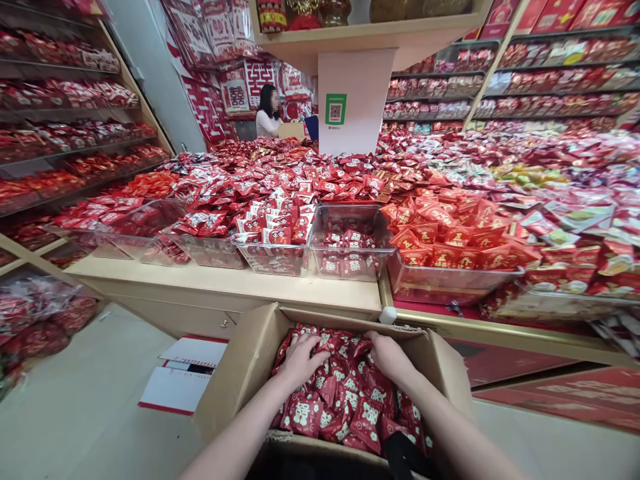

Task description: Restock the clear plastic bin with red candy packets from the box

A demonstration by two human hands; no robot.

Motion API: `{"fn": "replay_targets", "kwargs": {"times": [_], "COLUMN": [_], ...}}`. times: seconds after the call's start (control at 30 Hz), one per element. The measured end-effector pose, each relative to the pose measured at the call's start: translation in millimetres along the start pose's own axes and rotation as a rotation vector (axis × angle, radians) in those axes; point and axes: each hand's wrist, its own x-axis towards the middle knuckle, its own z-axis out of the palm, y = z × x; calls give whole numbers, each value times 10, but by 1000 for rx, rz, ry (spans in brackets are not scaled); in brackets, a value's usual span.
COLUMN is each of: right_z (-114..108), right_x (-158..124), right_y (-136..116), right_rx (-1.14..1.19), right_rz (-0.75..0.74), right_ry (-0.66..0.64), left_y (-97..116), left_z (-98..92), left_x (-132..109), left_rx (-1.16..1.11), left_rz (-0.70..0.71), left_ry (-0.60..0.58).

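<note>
An open cardboard box (240, 373) stands on the floor below me, filled with small red candy packets (350, 400) printed with white characters. Both of my hands are down in the box. My left hand (300, 360) lies on the packets at the left, fingers spread and curled into the heap. My right hand (387, 357) rests on the packets at the right, its fingers bent down and dug in among them; whether they grip any packets is hidden.
A wooden counter (225, 280) in front carries clear plastic bins: one half full (350, 250), others heaped with red packets (450, 243). Shelves of red goods line both sides. A person (269, 112) sits at the back. Flat white-and-red boxes (183, 377) lie on the floor at left.
</note>
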Motion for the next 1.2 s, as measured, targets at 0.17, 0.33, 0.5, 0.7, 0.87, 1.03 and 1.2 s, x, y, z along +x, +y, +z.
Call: {"fn": "replay_targets", "kwargs": {"times": [0.17, 0.33, 0.5, 0.7, 0.87, 1.03, 1.2], "right_z": [-88, -12, 81, 193, 126, 132, 203], "right_x": [-141, -176, -238, -347, -312, -313, -334], "right_y": [-64, -188, -100, -83, -163, -291, -433], "right_rx": [407, 794, 509, -38, 491, 1266, 1546], "right_rz": [-96, 16, -79, -76, -128, -144, -68], "right_ry": [331, 377, 44, -81, 134, 140, 71], "left_y": [212, 419, 449, 389, 346, 377, 465], "left_z": [35, 241, 388, 343, 296, 324, 392], "left_x": [-82, -192, -256, -260, -262, -290, -294], "left_rx": [-431, -822, -1018, -1091, -1129, -1150, -1140], "left_rz": [-114, -275, -375, -358, -337, -339, -344], "left_ry": [27, -152, -204, -115, -77, -125, -118]}}
